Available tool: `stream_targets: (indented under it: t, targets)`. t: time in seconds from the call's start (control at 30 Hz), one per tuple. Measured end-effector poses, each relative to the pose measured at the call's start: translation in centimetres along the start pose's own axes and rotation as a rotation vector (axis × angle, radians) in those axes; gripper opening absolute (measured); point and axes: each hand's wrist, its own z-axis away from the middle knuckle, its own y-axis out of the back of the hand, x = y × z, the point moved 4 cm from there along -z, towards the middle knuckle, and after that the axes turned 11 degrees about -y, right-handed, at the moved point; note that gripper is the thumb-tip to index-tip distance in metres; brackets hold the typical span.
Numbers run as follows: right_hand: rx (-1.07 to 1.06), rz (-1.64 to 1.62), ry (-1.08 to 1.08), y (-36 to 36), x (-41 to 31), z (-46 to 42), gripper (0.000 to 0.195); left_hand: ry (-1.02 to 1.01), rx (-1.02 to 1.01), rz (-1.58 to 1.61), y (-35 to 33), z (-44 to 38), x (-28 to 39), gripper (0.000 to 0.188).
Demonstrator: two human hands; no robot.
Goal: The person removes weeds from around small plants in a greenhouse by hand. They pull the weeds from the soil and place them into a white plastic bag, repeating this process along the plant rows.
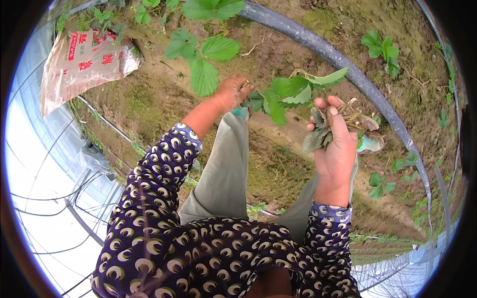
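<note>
My left hand (234, 93) reaches to the left edge of a leafy strawberry plant (277, 98), its fingers bent close together; whether they pinch a leaf or stem is hard to tell. In my right hand (335, 145) is a bunch of withered strawberry leaves (318, 132), with dry brown stalks sticking out to the right past the thumb. The green plant stands between my hands, one pale-backed leaf rising to the upper right. Another strawberry plant with broad leaves (205, 76) grows just above my left hand.
A thick grey hose (324, 48) curves over the soil beyond my hands and down the right side. A printed plastic fertilizer sack (85, 67) lies at the upper left. Small strawberry plants (382, 48) grow past the hose. My legs straddle mossy ground; greenhouse film and wires show at lower left.
</note>
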Motion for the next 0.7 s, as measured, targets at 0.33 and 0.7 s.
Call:
stream_targets:
  t: [0.33,0.7]
  targets:
    - [-0.002,0.014,-0.025,-0.2,0.3,0.0,0.017,-0.273,0.5,-0.434,5.5,0.4,-1.9,0.039]
    - [-0.017,0.02,-0.022,-0.1,0.8,-0.1,0.016,0.138,0.162,-0.672,7.4,-2.4,-2.8,0.048]
